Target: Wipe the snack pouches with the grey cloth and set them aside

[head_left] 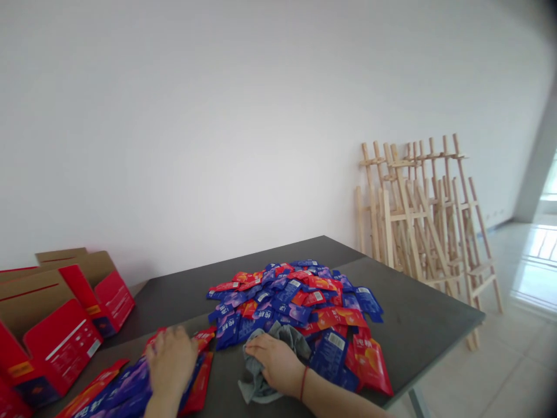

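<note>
Right hand (pixel 276 361) | fingers gripping crumpled grey cloth (pixel 261 380) on dark surface (pixel 418 325) | left hand (pixel 170 363) | flat, fingers seemingly spread on red-and-blue foil sachets (pixel 126 386)

Left hand (pixel 170 361) lies flat, palm down; right hand (pixel 278 361) rests with fingers loosely curled.

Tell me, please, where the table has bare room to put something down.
The table is bare right of the sachet pile, up to its right edge, and behind the pile toward the wall. It is crowded at the front, around both hands, the grey cloth and the red boxes.
</note>
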Motion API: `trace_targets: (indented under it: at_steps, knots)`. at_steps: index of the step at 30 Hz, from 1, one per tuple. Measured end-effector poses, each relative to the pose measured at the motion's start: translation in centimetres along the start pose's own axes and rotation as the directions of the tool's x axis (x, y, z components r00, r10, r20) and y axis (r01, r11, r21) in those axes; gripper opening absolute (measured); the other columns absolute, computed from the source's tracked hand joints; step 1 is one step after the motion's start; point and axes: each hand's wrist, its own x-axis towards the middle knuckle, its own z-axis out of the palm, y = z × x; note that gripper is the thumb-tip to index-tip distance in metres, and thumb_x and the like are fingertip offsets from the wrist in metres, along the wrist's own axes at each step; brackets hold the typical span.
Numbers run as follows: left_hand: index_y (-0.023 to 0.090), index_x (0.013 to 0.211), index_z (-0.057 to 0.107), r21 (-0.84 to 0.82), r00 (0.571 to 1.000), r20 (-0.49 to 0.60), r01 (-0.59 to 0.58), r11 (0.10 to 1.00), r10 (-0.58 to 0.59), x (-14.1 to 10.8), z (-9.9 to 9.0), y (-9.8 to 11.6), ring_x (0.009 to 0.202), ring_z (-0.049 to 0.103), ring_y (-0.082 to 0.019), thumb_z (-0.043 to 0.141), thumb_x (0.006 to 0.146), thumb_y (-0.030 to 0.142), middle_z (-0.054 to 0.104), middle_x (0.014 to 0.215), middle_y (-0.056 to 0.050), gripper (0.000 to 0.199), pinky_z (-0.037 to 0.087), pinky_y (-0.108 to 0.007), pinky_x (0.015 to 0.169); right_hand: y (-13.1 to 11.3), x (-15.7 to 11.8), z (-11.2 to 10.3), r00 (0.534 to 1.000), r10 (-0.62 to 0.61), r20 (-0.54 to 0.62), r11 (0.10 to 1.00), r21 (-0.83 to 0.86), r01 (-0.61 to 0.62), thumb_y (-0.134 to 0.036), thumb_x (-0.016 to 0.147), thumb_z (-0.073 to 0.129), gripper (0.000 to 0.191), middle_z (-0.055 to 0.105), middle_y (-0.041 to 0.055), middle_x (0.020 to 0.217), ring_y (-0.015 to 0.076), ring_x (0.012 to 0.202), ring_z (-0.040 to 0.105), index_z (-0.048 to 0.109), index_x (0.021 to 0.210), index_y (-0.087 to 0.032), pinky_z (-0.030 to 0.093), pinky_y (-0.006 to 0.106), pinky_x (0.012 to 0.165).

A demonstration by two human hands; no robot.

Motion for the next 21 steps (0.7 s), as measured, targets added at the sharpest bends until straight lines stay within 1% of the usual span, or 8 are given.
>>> trace_targets:
  at_steps: [2,4,6,8,10,15,19,21]
  knots:
    - [0.003,0.124,0.055,0.024,0.978,-0.055,-0.202,0.979,0.203,-0.8,0.2,3.8,0.125,0.048,-0.034,0.029,0.087,0.030,0.060,0.127,-0.024,0.052,0.021,-0.051,0.108,-0.1,0.0,-0.1,1.000,-0.001,0.001,1.000,0.004,0.001,-0.008,0.071,0.051,0.056,0.058,0.0105,0.129,0.0218,0.121,0.047,0.055,0.128,-0.011,0.035,0.032,0.108]
    - [-0.004,0.124,0.054,0.031,0.960,-0.038,-0.278,0.960,0.279,-1.3,1.0,6.7,0.122,0.050,-0.037,0.028,0.090,0.035,0.064,0.118,-0.028,0.058,0.018,-0.054,0.109,-0.2,0.0,-0.4,1.000,0.006,0.002,1.000,0.003,-0.006,-0.007,0.071,0.050,0.057,0.058,0.0101,0.129,0.0212,0.122,0.047,0.055,0.127,-0.012,0.035,0.032,0.108]
    - [-0.009,0.122,0.054,0.031,0.954,-0.019,-0.299,0.954,0.299,-1.5,2.0,8.2,0.117,0.054,-0.040,0.033,0.089,0.037,0.068,0.109,-0.030,0.061,0.018,-0.056,0.108,-0.5,-0.1,-0.7,1.000,0.013,0.001,1.000,-0.001,-0.013,-0.007,0.071,0.050,0.058,0.057,0.0101,0.129,0.0208,0.122,0.047,0.054,0.128,-0.012,0.035,0.032,0.108]
    - [-0.010,0.117,0.057,0.023,0.951,-0.006,-0.309,0.951,0.309,-1.4,2.8,8.5,0.106,0.060,-0.040,0.035,0.088,0.034,0.070,0.098,-0.030,0.057,0.019,-0.058,0.107,-0.7,-0.1,-1.0,1.000,0.012,0.002,1.000,-0.003,-0.012,-0.007,0.071,0.050,0.058,0.057,0.0108,0.130,0.0206,0.122,0.047,0.054,0.128,-0.012,0.035,0.032,0.108]
    - [-0.003,0.109,0.063,0.005,0.944,0.003,-0.330,0.944,0.330,-1.4,3.2,8.1,0.097,0.065,-0.037,0.034,0.088,0.030,0.073,0.090,-0.025,0.048,0.017,-0.059,0.107,-0.8,-0.1,-1.1,1.000,0.012,0.000,1.000,0.004,-0.012,-0.007,0.071,0.050,0.058,0.057,0.0114,0.130,0.0207,0.122,0.047,0.053,0.129,-0.011,0.035,0.032,0.108]
    - [0.013,0.098,0.069,-0.072,0.910,0.010,-0.413,0.908,0.415,-1.8,2.5,7.2,0.092,0.067,-0.028,0.032,0.089,0.021,0.075,0.088,-0.015,0.039,0.014,-0.057,0.111,-0.7,-0.2,-1.1,0.998,0.028,-0.053,0.997,0.073,-0.024,-0.007,0.068,0.048,0.060,0.058,0.0105,0.128,0.0210,0.120,0.048,0.055,0.127,-0.012,0.036,0.033,0.108]
    - [0.019,0.102,0.068,-0.176,0.879,0.009,-0.468,0.866,0.476,-1.4,1.3,6.6,0.097,0.066,-0.025,0.030,0.091,0.021,0.074,0.097,-0.011,0.040,0.035,-0.047,0.103,-0.7,-0.3,-1.3,0.988,0.055,-0.142,0.990,0.136,-0.036,-0.004,0.060,0.045,0.068,0.058,0.0089,0.127,0.0196,0.119,0.049,0.056,0.127,-0.013,0.036,0.033,0.108]
    - [0.019,0.107,0.065,-0.376,0.903,-0.036,-0.408,0.832,0.427,-0.8,0.7,6.2,0.103,0.065,-0.025,0.030,0.090,0.026,0.072,0.106,-0.011,0.040,0.043,-0.041,0.096,-0.8,-0.5,-1.6,0.977,0.103,-0.186,0.985,0.158,-0.074,-0.004,0.057,0.044,0.074,0.057,0.0089,0.128,0.0198,0.119,0.048,0.053,0.129,-0.014,0.035,0.034,0.109]
